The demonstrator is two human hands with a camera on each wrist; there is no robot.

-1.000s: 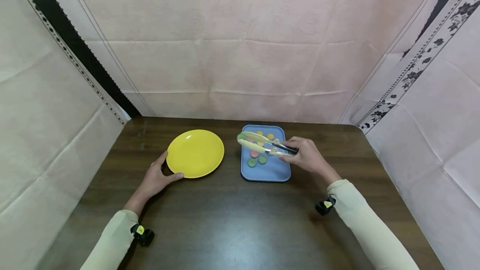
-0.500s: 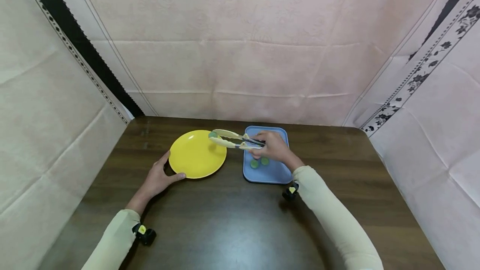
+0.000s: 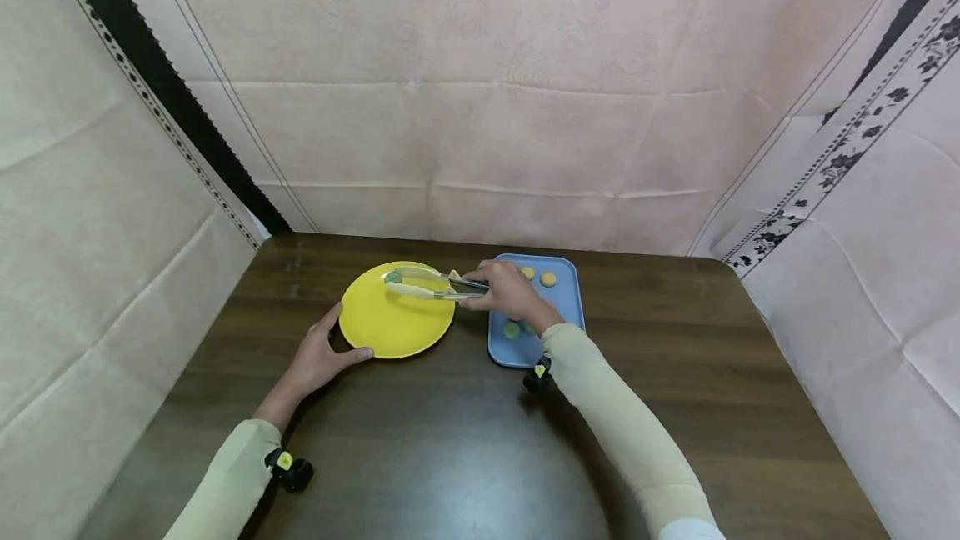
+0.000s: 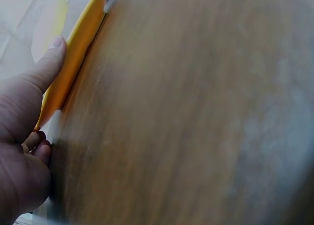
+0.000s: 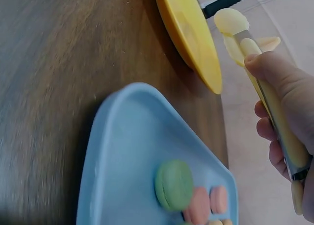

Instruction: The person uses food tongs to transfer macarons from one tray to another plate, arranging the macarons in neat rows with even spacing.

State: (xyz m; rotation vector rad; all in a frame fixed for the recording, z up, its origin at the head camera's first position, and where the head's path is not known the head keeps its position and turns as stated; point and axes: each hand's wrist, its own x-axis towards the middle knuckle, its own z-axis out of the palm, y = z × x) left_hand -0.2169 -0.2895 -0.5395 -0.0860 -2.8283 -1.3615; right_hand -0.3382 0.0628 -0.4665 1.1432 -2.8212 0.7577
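My left hand (image 3: 315,365) holds the near left rim of a round yellow plate (image 3: 390,327), thumb and fingers spread along its edge. In the left wrist view the thumb lies against the plate's side (image 4: 76,53). My right hand (image 3: 510,288) grips a pair of tongs (image 3: 423,293) with pale tips, which reach over the plate. Between those tips is a green macaron (image 3: 393,277); whether it touches the plate I cannot tell. A blue tray (image 3: 567,307), partly hidden under my right hand and wrist, bears green, pink and yellow macarons, among them a green one (image 5: 174,186).
The plate and tray stand side by side on a dark wooden table (image 3: 420,440), near its far edge. Pale cloth (image 3: 480,107) hangs behind the table and at both sides. A small black camera sits on each wrist.
My right hand has carried the tongs and green macaron leftward from above the tray to over the plate. Two yellow macarons at the tray's far side now show. My left hand stays at the plate.
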